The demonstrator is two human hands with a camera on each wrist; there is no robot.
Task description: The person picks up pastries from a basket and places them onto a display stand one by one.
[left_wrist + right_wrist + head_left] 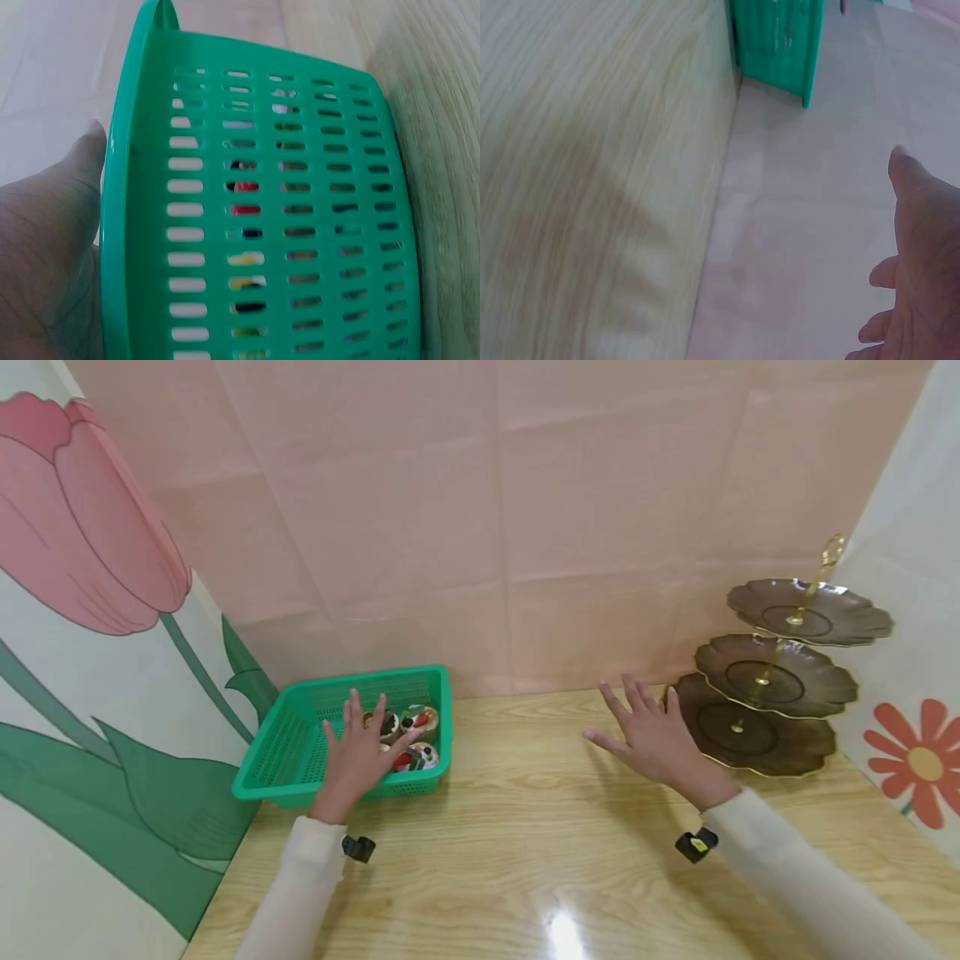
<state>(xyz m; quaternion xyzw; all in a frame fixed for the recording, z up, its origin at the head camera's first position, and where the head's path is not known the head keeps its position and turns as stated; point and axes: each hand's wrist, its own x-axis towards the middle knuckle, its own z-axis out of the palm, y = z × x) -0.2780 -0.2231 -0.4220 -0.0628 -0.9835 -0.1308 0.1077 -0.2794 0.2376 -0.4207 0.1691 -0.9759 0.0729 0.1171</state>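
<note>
My left hand (356, 758) hovers over the green plastic basket (262, 777) with its fingers spread and nothing held. Inside the basket's right end lie several small cakes with fruit toppings (420, 720), partly hidden by that hand. In the left wrist view, the slotted wall of the basket (210, 225) stands close beside the left hand (45, 255). My right hand (652, 739) is held above the table, fingers apart and holding nothing. Just right of it stands a three-tier brown stand (780, 677) with gold rims. The right wrist view shows the right hand (930, 262) with its thumb extended.
The light wood table (517, 843) stretches between the basket and the stand. A pink cloth backdrop (480, 527) rises behind it. Flower-printed panels (90, 693) flank both sides. The stand has a gold loop handle (832, 550) on top.
</note>
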